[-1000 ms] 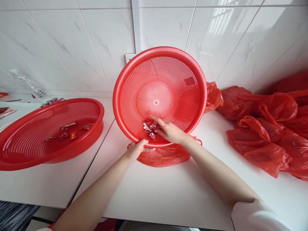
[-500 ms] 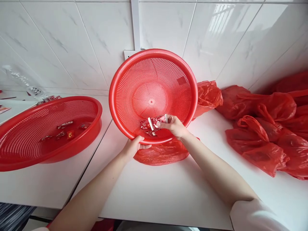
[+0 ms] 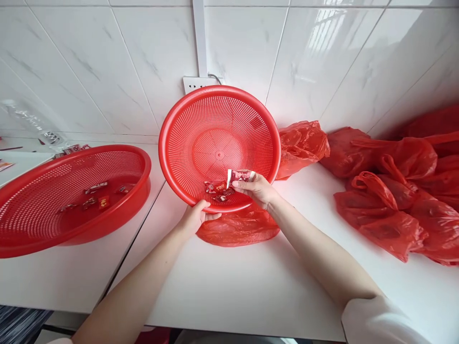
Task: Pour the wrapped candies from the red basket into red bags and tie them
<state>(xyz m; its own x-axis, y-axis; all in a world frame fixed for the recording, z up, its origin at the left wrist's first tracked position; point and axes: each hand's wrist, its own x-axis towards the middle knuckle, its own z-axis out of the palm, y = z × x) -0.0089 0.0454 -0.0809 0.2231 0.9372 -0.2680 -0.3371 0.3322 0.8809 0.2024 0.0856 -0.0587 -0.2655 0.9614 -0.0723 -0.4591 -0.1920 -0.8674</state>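
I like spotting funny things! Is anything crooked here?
Yes: the middle basket stands tipped up, left hand gripping its rim, right hand pinching a candy packet inside; loose candies lie at its low side. The other basket lies flat.

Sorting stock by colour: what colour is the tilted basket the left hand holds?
Red basket, finely perforated; head view shows it.

Tilted basket (image 3: 162, 143) blocks ahead of both hands — wrist-side, the counter (image 3: 244, 282) lies open. Red bags (image 3: 390, 200) crowd right of the right hand (image 3: 256, 189), second basket (image 3: 107, 223) left of the left hand (image 3: 195, 217).
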